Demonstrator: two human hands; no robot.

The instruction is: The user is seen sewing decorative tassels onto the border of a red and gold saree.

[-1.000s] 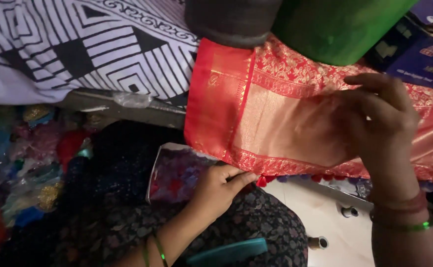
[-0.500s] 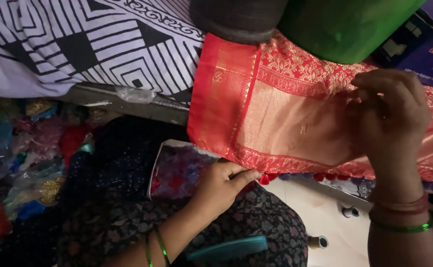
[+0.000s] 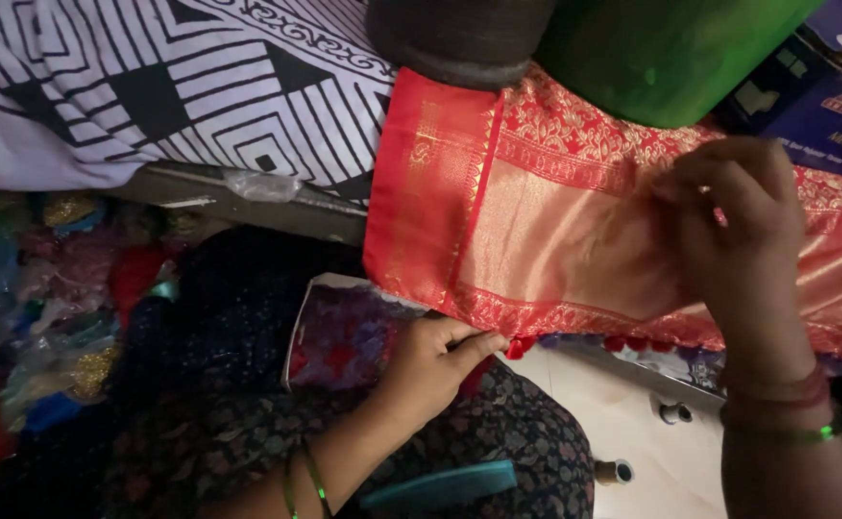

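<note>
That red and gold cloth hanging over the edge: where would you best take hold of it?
Hedged view: pinch the red and gold cloth at its lower border from below, where the left hand already touches. That edge hangs free; green and dark rolls weigh down the top.

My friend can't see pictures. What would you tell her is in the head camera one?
A person's two hands work on a red and gold woven cloth: the right hand rests on its gold middle and the left hand touches its lower edge. A black and white patterned sheet lies to the left, a green container above.
</note>
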